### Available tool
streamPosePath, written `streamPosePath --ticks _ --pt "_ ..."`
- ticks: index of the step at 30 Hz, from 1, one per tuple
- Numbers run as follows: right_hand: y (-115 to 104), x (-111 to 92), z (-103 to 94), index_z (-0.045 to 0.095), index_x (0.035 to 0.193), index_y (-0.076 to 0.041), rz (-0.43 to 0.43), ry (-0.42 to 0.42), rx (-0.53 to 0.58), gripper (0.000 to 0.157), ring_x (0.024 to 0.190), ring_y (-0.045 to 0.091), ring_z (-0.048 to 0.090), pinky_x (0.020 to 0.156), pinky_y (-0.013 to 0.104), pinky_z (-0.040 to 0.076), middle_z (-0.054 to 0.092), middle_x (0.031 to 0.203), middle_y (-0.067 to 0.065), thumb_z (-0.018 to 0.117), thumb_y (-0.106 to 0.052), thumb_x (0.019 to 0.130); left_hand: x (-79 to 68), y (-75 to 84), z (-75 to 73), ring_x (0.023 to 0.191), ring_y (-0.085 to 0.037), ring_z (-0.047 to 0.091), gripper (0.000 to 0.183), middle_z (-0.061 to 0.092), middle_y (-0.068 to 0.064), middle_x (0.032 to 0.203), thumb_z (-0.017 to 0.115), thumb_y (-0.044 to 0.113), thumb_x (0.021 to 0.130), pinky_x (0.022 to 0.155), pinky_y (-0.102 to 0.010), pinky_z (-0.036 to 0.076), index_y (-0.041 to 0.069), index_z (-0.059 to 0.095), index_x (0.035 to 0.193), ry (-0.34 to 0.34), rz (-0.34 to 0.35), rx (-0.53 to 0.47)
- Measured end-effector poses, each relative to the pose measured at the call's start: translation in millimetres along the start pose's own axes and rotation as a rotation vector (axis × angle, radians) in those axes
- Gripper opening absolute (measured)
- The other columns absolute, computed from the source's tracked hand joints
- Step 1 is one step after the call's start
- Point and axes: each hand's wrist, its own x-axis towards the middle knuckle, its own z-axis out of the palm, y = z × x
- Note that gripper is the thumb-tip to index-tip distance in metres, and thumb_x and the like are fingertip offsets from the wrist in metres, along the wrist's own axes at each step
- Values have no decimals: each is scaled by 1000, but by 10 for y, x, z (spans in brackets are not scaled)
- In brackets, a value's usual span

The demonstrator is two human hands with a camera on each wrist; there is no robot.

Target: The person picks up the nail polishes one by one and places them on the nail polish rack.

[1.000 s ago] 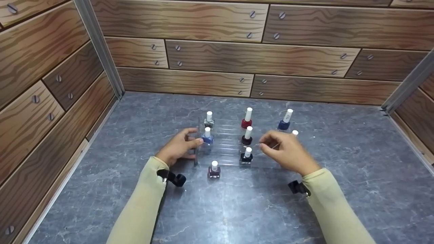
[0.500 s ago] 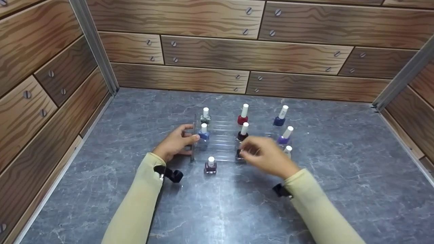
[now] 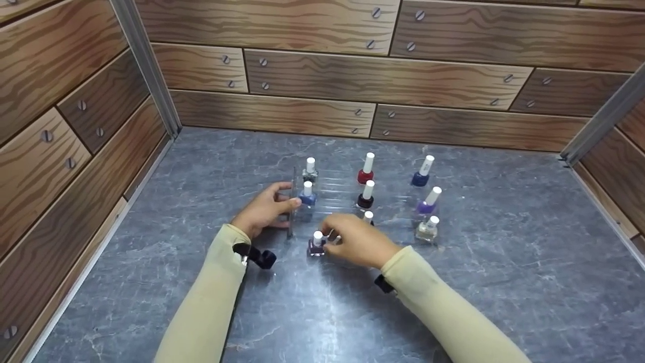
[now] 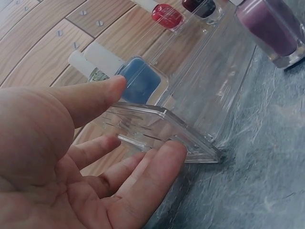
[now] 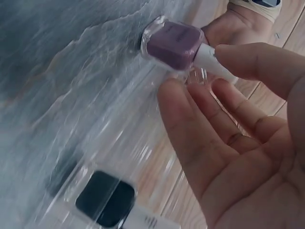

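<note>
A clear plastic stepped rack (image 3: 335, 205) bears several white-capped nail polish bottles. My left hand (image 3: 267, 209) holds its left side panel (image 4: 159, 126), thumb over the top edge beside the blue bottle (image 4: 142, 80), fingers against the outer face. In front of the rack, a dark purple nail polish bottle (image 3: 316, 247) stands upright on the table. My right hand (image 3: 360, 242) is just right of it, thumb and fingers parted about the bottle's cap (image 5: 209, 59); whether a fingertip touches it I cannot tell. A dark green bottle (image 5: 106, 198) is partly hidden behind this hand in the head view.
Glittery (image 3: 310, 170), red (image 3: 366, 176) and dark blue (image 3: 420, 178) bottles form the back row. A near-black bottle (image 3: 366, 200) stands mid-rack. On the right are a violet bottle (image 3: 426, 206) and a clear one (image 3: 427, 232). Wood-patterned walls (image 3: 307, 75) enclose the grey marbled table (image 3: 504, 242).
My right hand has moved left and toward me, from the rack's right side past the dark green bottle to the purple one. The left hand has stayed on the side panel.
</note>
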Motion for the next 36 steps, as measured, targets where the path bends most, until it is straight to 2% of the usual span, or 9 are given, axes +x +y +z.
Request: streamPosePath --ticks 6,15,19,24,28,31,36 --pt "-15 74 86 71 110 -4 -52 22 -78 19 96 26 69 91 43 60 73 104 9 76 -10 92 6 -11 -6 121 -37 62 68 51 -21 146 73 19 98 87 -44 64 13 39 157 2 10 -14" --pt "11 114 134 72 104 -3 -50 33 -111 14 90 25 68 85 43 60 72 100 8 76 -8 92 -4 -5 8 124 -37 60 69 49 -21 149 74 20 98 88 -45 64 13 39 157 -2 13 -12" --pt "31 127 150 72 102 -4 -48 41 -100 13 86 22 65 81 42 59 71 95 7 77 -10 92 1 -9 4 122 -37 60 69 49 -21 149 74 19 98 89 -46 63 12 38 157 0 12 -15" --pt "51 138 177 72 105 -4 -19 43 -59 15 89 24 66 84 43 59 72 97 7 77 -11 92 7 -25 -11 120 -37 62 69 50 -21 147 74 18 98 88 -45 64 12 39 157 4 6 -22" --pt "94 128 202 74 104 -6 -17 85 12 14 90 21 67 86 42 59 73 98 5 78 -11 92 10 -31 -18 119 -37 62 69 50 -21 146 74 18 98 88 -44 64 12 39 157 6 2 -19" --pt "134 89 169 74 102 -8 -2 105 120 11 87 16 67 83 36 60 73 96 2 77 -10 92 9 -25 -12 121 -38 61 69 49 -21 148 74 19 98 89 -44 63 13 39 157 9 3 -9" --pt "136 -56 -56 69 106 -11 116 154 340 16 87 19 70 78 32 63 72 96 1 76 -7 92 1 -22 3 125 -38 59 71 48 -21 149 75 22 97 91 -44 63 13 38 158 5 7 -4"
